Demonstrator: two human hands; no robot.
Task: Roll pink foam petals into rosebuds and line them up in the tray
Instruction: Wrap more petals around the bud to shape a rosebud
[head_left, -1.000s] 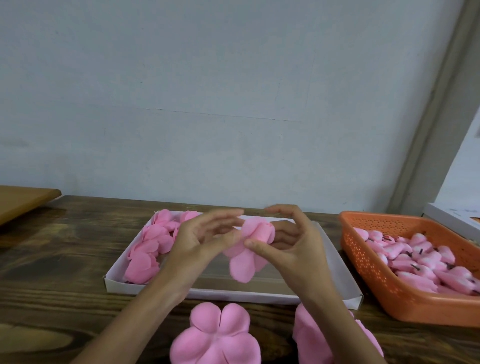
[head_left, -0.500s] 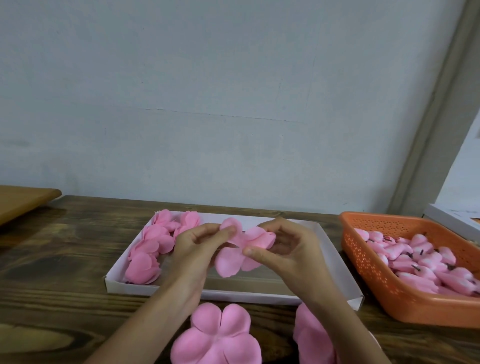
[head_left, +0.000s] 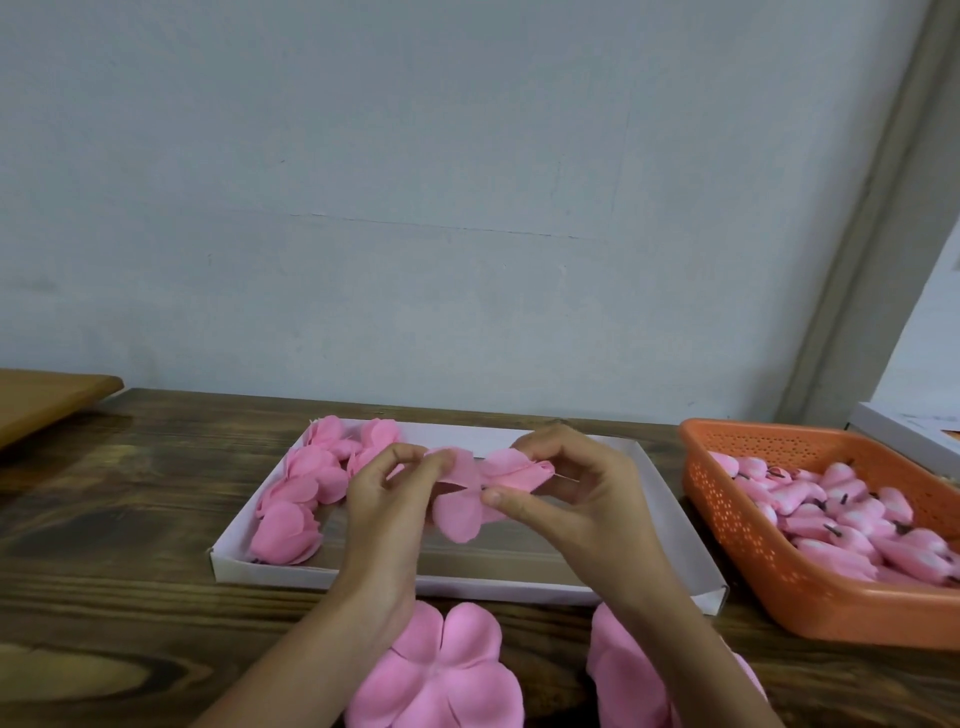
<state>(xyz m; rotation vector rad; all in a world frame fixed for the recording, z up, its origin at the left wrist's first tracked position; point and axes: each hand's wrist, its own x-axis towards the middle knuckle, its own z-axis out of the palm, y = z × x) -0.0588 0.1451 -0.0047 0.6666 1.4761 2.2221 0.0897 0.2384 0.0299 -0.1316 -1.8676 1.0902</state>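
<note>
Both hands hold one pink foam petal piece above the white tray. My left hand pinches its upper left lobe between thumb and fingertips. My right hand pinches the right side, where the foam is partly rolled around a bud. One lobe hangs loose downward. Several finished rosebuds lie in a column along the tray's left end. Flat petal blanks sit on the table in front of the tray, with another stack partly hidden by my right forearm.
An orange perforated basket at the right holds several small pink bud cores with dark stems. A white box corner shows behind it. A light wooden board lies at the far left. The dark wooden table meets a pale wall.
The petal piece has opened out wider between my hands. My left hand shifted its pinch to the upper left lobe while my right hand kept hold of the rolled side.
</note>
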